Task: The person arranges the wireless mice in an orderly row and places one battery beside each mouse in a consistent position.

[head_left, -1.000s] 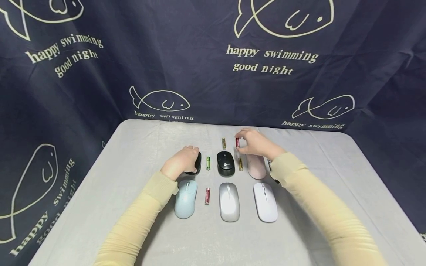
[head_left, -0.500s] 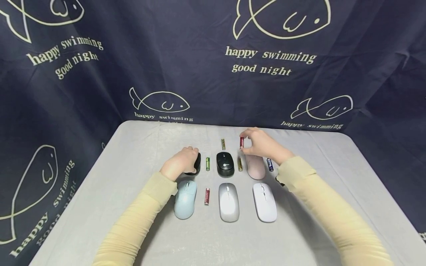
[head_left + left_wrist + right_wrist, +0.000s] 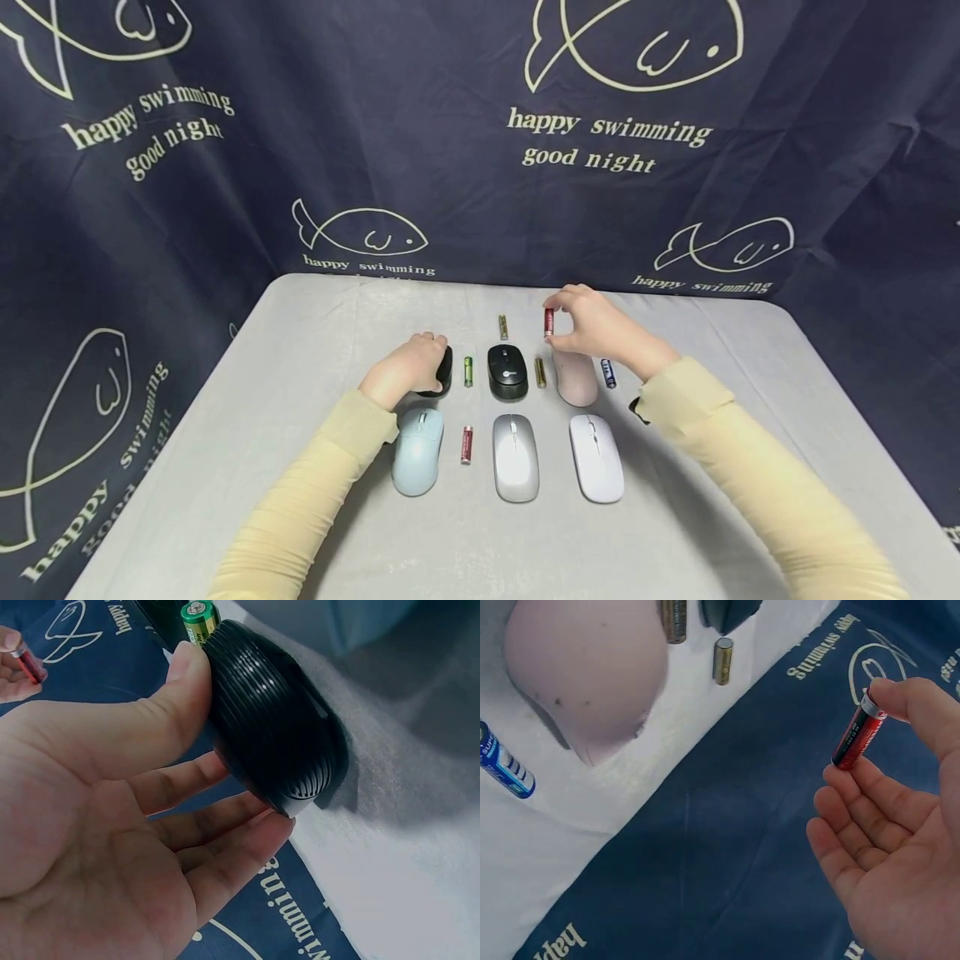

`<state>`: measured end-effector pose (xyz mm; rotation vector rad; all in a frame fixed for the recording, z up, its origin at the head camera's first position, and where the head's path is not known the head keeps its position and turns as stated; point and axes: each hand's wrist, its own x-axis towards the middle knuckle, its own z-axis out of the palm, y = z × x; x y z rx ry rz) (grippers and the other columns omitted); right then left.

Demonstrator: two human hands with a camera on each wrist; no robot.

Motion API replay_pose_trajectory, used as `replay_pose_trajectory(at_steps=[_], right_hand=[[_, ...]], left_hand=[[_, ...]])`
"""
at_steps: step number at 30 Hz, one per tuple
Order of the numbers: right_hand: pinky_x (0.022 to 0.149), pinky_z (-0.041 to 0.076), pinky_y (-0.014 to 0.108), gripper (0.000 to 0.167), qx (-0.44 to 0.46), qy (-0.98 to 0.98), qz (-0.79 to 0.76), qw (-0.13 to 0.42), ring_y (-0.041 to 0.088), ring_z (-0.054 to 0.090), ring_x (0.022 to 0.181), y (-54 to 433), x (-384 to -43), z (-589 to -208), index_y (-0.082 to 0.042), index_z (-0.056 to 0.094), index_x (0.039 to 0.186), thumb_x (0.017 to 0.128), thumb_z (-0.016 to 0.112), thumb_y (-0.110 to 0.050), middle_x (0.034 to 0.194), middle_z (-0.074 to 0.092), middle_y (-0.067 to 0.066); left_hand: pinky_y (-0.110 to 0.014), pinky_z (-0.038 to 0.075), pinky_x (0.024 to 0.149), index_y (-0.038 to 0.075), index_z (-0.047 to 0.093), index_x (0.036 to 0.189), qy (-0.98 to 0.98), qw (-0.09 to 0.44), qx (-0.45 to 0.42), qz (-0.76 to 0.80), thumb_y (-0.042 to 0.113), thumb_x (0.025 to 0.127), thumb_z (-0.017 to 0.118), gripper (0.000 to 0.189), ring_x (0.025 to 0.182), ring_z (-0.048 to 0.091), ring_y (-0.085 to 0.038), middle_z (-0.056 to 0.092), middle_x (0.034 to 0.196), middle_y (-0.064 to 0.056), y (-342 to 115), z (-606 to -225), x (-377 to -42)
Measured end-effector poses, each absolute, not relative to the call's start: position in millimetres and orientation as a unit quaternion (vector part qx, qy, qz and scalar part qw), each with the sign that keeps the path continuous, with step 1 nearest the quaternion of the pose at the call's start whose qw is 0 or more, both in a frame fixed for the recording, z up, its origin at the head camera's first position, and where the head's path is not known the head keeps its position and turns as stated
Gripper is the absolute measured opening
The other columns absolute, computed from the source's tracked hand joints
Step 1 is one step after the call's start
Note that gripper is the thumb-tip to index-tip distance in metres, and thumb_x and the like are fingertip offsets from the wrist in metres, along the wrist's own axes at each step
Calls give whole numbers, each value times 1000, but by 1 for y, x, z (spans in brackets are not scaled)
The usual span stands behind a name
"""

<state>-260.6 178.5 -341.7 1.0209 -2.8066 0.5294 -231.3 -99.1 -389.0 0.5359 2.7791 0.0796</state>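
At the table's left, my left hand [image 3: 405,371] holds a black computer mouse [image 3: 270,720] between thumb and fingers, the thumb on its near side and the fingertips along the far one. A green battery [image 3: 468,372] lies just right of it. My right hand [image 3: 600,329] pinches a red battery [image 3: 859,733] end to end between thumb and fingertip, near the back edge. In the head view this battery appears just behind the pink mouse [image 3: 575,379], which the hand partly covers. A blue battery [image 3: 608,373] rests right of the pink mouse.
A second black mouse [image 3: 507,372] stands mid-table, with gold batteries behind it [image 3: 503,327] and beside it [image 3: 540,372]. The front row has a light blue mouse [image 3: 417,452], another red battery [image 3: 467,446], a silver mouse [image 3: 516,458] and a white mouse [image 3: 597,458].
My right hand has shifted a little to the right with the red battery, uncovering the blue battery. My left hand has stayed on the black mouse.
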Motion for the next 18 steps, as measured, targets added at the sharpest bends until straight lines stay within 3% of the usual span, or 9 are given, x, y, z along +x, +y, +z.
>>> replay_pose_trajectory(at_steps=[18], right_hand=[[90,45,41,44,358,-908,198,93,26,57,98,184,-226,-327,1,64,107,69,78,-17,103,63,11]], left_hand=[[-42,43,99,-6,47,128,970,145,193,33,22,79,76,64,111,52,-34,54,120,-23,-102,-392,-232]])
